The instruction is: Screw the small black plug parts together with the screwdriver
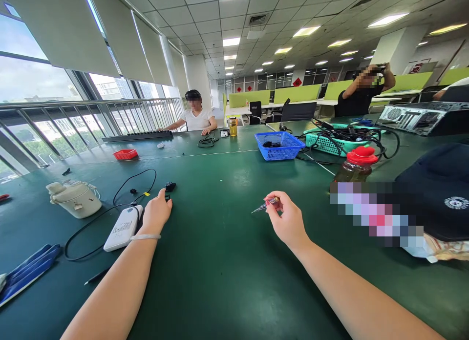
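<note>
My right hand [287,218] is closed around a slim pen-like tool [261,208] with a pointed metallic tip. The tip points left, above the green table [220,262]. On the left, my left hand [157,213] reaches over the table, its fingers curled at a small black part [167,198] that shows beside the thumb. Just beyond those fingertips lies a small black object [170,186], its kind unclear. A white power bank [123,227] rests against my left wrist, with a black cable [88,223] looping around it.
A white bottle [75,198], blue glove [29,271] and black pen [97,276] lie left. Farther off stand a red basket [125,155], blue basket [279,147] and green basket [326,143] of cables. Right are a red-lidded bottle [353,166] and dark cap [436,188]. Two people appear beyond.
</note>
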`<action>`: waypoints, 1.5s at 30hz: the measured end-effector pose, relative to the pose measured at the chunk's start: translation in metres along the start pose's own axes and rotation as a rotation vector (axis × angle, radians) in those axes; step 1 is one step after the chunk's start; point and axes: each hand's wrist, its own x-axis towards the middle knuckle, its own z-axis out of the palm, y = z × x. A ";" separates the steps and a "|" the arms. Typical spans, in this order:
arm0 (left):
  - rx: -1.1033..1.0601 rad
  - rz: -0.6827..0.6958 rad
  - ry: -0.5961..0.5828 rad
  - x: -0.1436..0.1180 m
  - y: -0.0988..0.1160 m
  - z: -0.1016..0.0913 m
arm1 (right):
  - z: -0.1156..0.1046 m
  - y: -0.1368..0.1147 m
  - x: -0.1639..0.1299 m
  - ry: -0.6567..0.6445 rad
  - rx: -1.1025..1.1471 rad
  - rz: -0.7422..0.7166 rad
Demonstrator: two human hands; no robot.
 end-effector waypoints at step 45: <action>-0.633 0.630 -0.246 -0.065 0.133 -0.024 | -0.002 0.004 0.001 0.073 0.087 -0.065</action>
